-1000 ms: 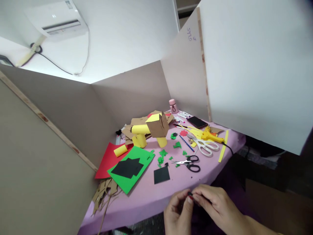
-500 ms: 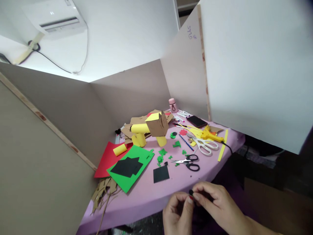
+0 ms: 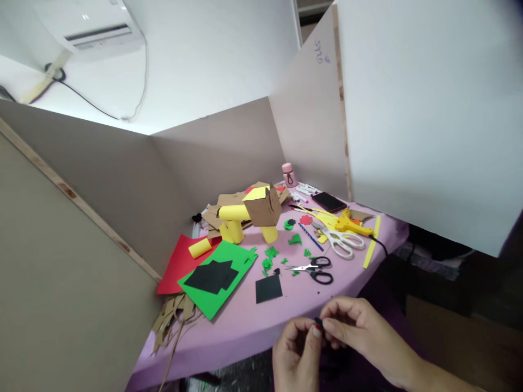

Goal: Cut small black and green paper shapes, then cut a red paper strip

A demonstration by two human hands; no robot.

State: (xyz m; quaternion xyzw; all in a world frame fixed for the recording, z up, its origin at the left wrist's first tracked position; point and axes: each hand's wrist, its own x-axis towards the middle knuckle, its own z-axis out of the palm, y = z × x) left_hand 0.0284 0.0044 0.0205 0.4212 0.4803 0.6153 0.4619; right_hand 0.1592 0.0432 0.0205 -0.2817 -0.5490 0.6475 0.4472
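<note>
Here's the small black scrap (image 3: 318, 322), held in front of the near edge of the tabletop (image 3: 237, 326), pinched by the fingers of both hands: left hand (image 3: 296, 354) on its left, right hand (image 3: 362, 335) on its right, neither clearly nearer. Its long axis? Too small to tell! Beyond sit a black paper square (image 3: 268, 289), black-handled scissors (image 3: 312, 268) and, farther back, a cardboard-and-yellow-paper figure (image 3: 261, 211).

Purple handwriting (image 3: 321, 53), sideways and not surely legible, marks 1 pale partition (image 3: 309, 117).

The black-handled scissors (image 3: 312, 267) have shiny metal blades (image 3: 301, 268).
</note>
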